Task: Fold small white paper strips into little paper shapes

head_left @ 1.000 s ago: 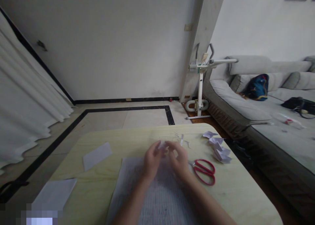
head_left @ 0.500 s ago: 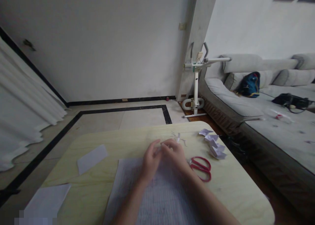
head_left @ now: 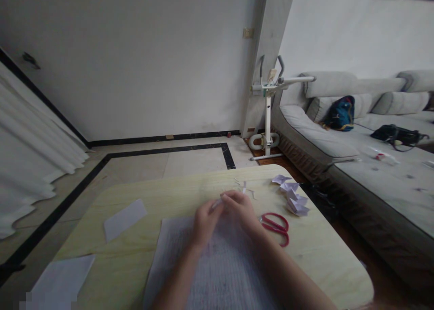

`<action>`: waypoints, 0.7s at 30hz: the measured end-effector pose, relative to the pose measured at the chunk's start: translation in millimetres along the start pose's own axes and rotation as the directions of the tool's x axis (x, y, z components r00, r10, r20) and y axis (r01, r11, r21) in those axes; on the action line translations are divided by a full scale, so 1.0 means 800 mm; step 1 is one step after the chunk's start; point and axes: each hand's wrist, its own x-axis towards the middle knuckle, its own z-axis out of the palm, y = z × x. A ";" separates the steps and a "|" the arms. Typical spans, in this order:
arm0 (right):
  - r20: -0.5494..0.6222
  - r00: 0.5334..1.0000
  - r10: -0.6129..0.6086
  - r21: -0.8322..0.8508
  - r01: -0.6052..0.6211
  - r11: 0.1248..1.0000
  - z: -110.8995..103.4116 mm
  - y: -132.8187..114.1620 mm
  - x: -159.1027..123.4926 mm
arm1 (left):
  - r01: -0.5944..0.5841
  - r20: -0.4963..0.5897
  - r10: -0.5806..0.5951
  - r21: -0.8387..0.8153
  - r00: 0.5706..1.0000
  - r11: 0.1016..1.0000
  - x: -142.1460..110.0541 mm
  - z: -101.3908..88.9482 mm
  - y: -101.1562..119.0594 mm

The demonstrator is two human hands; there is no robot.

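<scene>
My left hand [head_left: 204, 218] and my right hand [head_left: 239, 206] meet above the far edge of a printed sheet [head_left: 224, 274]. Both are closed, pinching a small piece of white paper [head_left: 217, 203] between the fingertips; most of it is hidden by the fingers. Red-handled scissors [head_left: 276, 226] lie just right of my right wrist, their blades partly covered by that arm. Beyond my right hand are thin paper scraps [head_left: 244, 188]. Several folded white paper shapes [head_left: 290, 193] sit in a row farther right.
The pale wooden table [head_left: 325, 260] has rounded corners. On its left lie a white paper piece [head_left: 125, 219] and a paper stack [head_left: 64, 278] near the edge. A grey sofa [head_left: 322, 142] stands to the right, and white exercise equipment [head_left: 268, 120] stands behind the table.
My fingers have shifted slightly around the paper, and more of its white edge shows between them. The whole view has moved a little; the scissors and folded shapes stay in place.
</scene>
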 end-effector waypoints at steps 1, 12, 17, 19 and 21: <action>0.011 1.000 0.015 0.022 -0.016 1.000 0.001 -0.002 -0.001 | -0.003 -0.002 0.003 0.004 1.000 1.000 0.000 0.000 0.002; 0.001 0.999 -0.040 -0.082 0.040 0.996 -0.005 0.001 0.003 | 0.017 -0.027 -0.016 0.017 1.000 1.000 0.000 0.000 0.002; 0.023 0.998 -0.058 -0.090 0.060 0.994 -0.003 -0.004 0.001 | 0.026 -0.030 -0.026 -0.019 0.999 0.999 -0.001 0.000 0.004; 0.019 0.998 -0.066 -0.094 0.067 0.993 -0.002 -0.007 0.000 | 0.037 -0.026 -0.038 -0.042 0.999 0.998 -0.001 0.000 0.005; 0.015 0.997 -0.070 -0.102 0.071 0.992 -0.002 -0.009 -0.001 | 0.034 -0.023 -0.035 -0.042 0.999 0.999 -0.002 -0.001 0.006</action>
